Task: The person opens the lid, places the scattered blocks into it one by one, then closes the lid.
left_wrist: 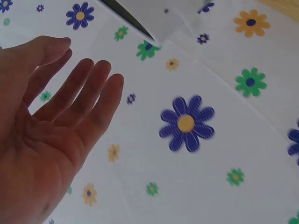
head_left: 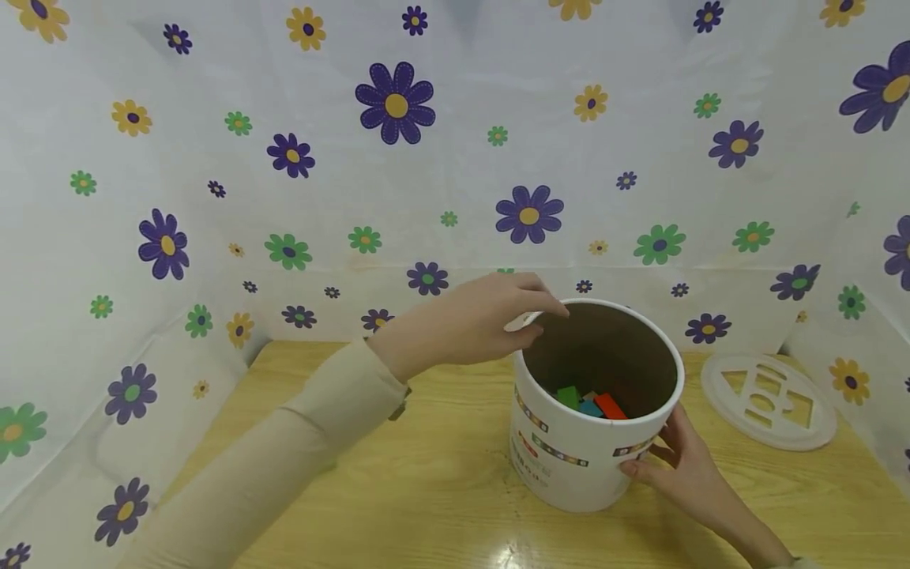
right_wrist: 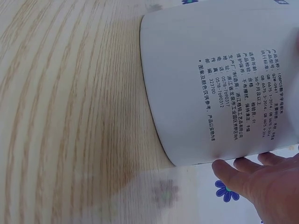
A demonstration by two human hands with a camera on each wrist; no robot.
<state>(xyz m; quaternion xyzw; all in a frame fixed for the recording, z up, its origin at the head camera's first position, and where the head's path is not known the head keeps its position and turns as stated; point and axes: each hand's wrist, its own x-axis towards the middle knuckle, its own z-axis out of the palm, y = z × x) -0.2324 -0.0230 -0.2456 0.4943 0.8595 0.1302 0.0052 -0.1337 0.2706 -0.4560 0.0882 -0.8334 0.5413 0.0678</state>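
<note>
A white round bucket [head_left: 569,466] stands on the table, its top uncovered. Inside lie several coloured blocks, among them a green block [head_left: 569,397], a red block [head_left: 610,406] and a blue block [head_left: 591,408]. My left hand [head_left: 483,316] hovers at the bucket's left rim with its fingers loosely bent and nothing held; the left wrist view shows its bare palm [left_wrist: 46,135]. On the bucket's lower right side, my right hand [head_left: 686,470] holds the curved wall, thumb in front and fingers farther round. Fingertips of that hand [right_wrist: 261,182] meet the printed wall in the right wrist view.
A pale round lid [head_left: 771,403] with cut-out shapes lies on the wooden table [head_left: 398,474], right of the bucket. White sheeting [head_left: 455,158] with printed flowers rises behind the table and along both sides.
</note>
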